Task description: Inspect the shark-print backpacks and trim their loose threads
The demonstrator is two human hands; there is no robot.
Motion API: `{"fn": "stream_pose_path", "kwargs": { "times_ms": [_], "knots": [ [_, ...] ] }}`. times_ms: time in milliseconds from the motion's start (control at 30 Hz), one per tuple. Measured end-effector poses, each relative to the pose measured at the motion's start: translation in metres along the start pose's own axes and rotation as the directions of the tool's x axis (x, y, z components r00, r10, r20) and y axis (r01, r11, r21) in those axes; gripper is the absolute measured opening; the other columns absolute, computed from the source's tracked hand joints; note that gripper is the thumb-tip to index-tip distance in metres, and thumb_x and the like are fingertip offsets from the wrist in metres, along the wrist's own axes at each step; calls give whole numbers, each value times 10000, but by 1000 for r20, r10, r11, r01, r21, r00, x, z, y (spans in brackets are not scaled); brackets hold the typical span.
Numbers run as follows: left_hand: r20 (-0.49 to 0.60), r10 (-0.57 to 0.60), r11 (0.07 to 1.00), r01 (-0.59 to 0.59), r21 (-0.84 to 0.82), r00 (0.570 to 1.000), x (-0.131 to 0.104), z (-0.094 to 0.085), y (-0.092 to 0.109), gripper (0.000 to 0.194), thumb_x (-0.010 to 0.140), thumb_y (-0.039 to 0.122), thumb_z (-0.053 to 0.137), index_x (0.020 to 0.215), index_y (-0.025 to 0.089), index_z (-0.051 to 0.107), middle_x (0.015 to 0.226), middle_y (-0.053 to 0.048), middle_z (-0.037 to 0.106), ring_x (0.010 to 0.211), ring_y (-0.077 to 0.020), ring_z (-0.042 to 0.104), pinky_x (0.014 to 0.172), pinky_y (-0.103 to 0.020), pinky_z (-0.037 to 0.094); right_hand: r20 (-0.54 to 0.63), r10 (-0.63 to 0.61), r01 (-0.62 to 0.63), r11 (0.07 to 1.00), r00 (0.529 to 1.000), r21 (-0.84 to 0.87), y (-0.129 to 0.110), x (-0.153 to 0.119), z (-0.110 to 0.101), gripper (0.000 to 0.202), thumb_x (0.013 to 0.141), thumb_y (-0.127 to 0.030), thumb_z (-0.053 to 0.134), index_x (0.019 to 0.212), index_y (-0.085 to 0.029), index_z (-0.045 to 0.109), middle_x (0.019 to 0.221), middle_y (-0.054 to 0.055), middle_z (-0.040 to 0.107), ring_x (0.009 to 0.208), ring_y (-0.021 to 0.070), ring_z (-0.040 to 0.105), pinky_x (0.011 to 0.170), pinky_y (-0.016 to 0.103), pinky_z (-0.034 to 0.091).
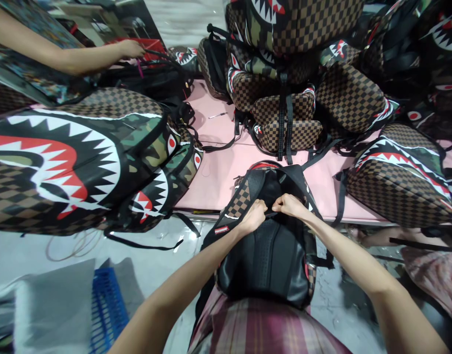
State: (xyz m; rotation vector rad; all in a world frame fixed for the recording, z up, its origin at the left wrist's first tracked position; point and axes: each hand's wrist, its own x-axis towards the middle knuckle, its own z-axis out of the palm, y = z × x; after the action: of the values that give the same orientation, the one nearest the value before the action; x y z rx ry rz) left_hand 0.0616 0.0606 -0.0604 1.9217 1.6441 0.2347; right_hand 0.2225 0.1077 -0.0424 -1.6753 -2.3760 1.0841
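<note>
A black backpack with brown checkered sides leans between my lap and the pink table edge, its padded back panel turned up to me. My left hand is closed in a pinch at the upper part of this panel, near the left shoulder strap. Close beside it, my right hand is also closed, the fingers curled against the dark fabric. Both hands seem to grip the backpack's black material between them; the exact piece is hidden by the fingers.
Large shark-mouth backpacks overhang the table at left. More checkered bags are piled at the back, with another backpack at right. A co-worker's hand holds dark straps at upper left. A blue plastic crate stands on the floor.
</note>
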Motion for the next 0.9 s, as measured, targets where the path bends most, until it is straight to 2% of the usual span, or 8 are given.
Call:
{"fn": "stream_pose_path", "kwargs": {
  "times_ms": [167,267,367,500,567,700,800,900],
  "knots": [
    [-57,6,999,-8,-45,998,5,-8,1,178,850,128,382,811,133,555,870,-76,592,807,-161,569,722,-256,425,-76,-1,6,998,997,70,2,2,3,164,748,-272,551,746,-179,685,689,10,660,709,159,612,631,226,402],
    [-134,33,989,-51,-137,990,0,-29,-1,350,921,209,248,778,153,562,853,-50,606,840,-140,572,775,-244,443,-262,12,48,974,965,222,9,4,-1,308,839,-317,415,989,-140,618,954,60,656,868,157,594,753,244,429],
    [-170,141,952,-180,-246,975,-14,-47,-16,577,938,223,90,651,161,587,879,-62,642,1036,-157,543,940,-292,406,-445,47,172,881,894,440,18,2,-7,407,784,-392,514,1096,-131,541,1061,85,615,932,168,569,834,282,425],
    [-41,289,956,-290,-30,956,-32,-40,-56,319,906,293,349,1057,206,617,1357,-12,459,1344,-227,242,1094,-458,223,-408,84,156,840,909,520,32,-15,-6,404,697,-396,620,1005,-138,579,981,70,631,879,169,577,810,284,431],
    [5,322,939,-320,122,947,-34,-24,-76,428,852,279,476,1273,207,461,1468,-21,288,1386,-249,87,1100,-488,190,-317,89,82,869,944,487,41,-31,-2,309,745,-399,571,890,-129,614,873,55,646,820,172,586,761,278,436],
    [-23,344,920,-332,209,939,-29,3,-97,529,845,217,466,1356,176,337,1509,-27,167,1388,-225,-54,1120,-427,172,-109,155,-134,975,982,180,58,-78,19,217,803,-340,549,845,-153,652,829,41,662,818,189,601,742,271,424],
    [-34,308,939,-298,173,951,-23,9,-96,502,846,185,429,1342,169,357,1501,-30,194,1391,-219,-8,1116,-413,196,-181,262,-281,956,948,-84,57,-104,41,229,797,-258,577,1015,-212,633,1011,53,645,948,197,579,789,266,406],
    [-42,249,958,-240,155,968,-20,9,-88,436,834,180,435,1269,156,466,1480,-43,255,1386,-254,72,1110,-420,221,-278,287,-322,943,917,-86,46,-109,56,249,816,-162,497,1018,-222,627,1057,69,615,940,192,575,771,266,404]
  ]
}}
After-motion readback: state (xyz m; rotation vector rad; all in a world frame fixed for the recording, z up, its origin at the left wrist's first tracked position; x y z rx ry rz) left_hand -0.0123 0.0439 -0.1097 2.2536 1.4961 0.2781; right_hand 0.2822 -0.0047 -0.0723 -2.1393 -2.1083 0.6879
